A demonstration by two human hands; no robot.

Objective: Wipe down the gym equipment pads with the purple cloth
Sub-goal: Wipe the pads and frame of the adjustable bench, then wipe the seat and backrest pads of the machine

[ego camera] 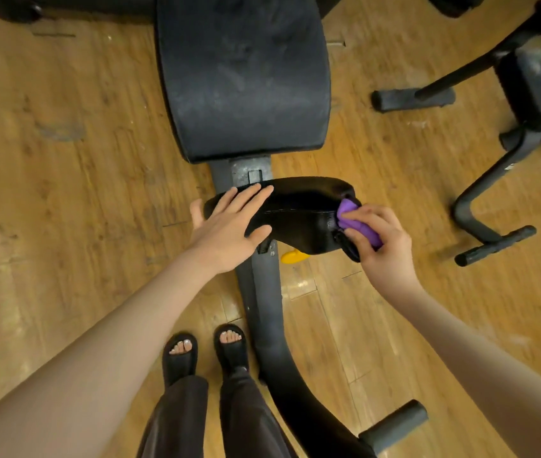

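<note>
Head view: right hand (378, 239) pinches the purple cloth (360, 226) against the small pad (299, 216) at its three-o'clock end; left hand (229, 226) lies spread flat on it. Large pad (242, 77) at twelve o'clock looks dusty, likely still unwiped.

Worn wooden floor (64, 193) — glossy patches

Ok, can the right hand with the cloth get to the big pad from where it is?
Probably yes. The right hand grips the purple cloth at the small pad's end; the big pad lies just beyond, top bare. The left hand rests flat on the small pad, off to the side.
</note>
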